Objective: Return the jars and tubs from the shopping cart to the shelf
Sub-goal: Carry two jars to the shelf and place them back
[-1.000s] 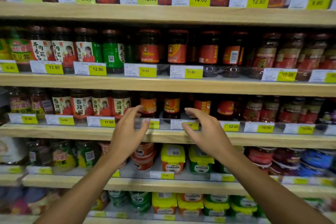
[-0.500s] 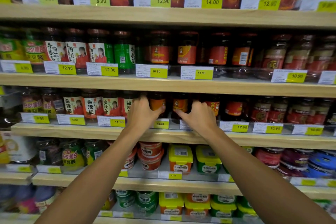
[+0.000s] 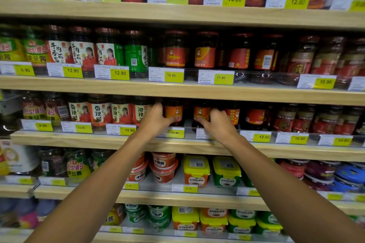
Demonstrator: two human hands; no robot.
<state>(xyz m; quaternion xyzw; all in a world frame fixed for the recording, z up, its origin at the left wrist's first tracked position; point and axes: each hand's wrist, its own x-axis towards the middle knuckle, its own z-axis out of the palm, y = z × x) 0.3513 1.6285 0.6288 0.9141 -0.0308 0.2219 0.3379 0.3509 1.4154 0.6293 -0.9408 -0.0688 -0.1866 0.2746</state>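
Both my arms reach up to the third shelf (image 3: pixel 177 144) from the top. My left hand (image 3: pixel 156 118) grips a dark jar with an orange label (image 3: pixel 174 111), thumb across its front. My right hand (image 3: pixel 216 122) grips the neighbouring orange-labelled jar (image 3: pixel 201 112), thumb low on its front. Both jars stand upright on the shelf behind the clear rail, in a row of similar sauce jars. The shopping cart is out of view.
Jars with red and white labels (image 3: pixel 100 113) stand left of my hands, red-labelled jars (image 3: pixel 254 116) to the right. Stacked orange tubs (image 3: pixel 164 165) and yellow-lidded tubs (image 3: pixel 196 169) fill the shelf below. Price tags (image 3: pixel 174 133) line every shelf edge.
Both hands moved forward and up from in front of the shelf edge to the two orange-labelled jars, and their spread fingers curled round them. The view drew closer to the shelf.
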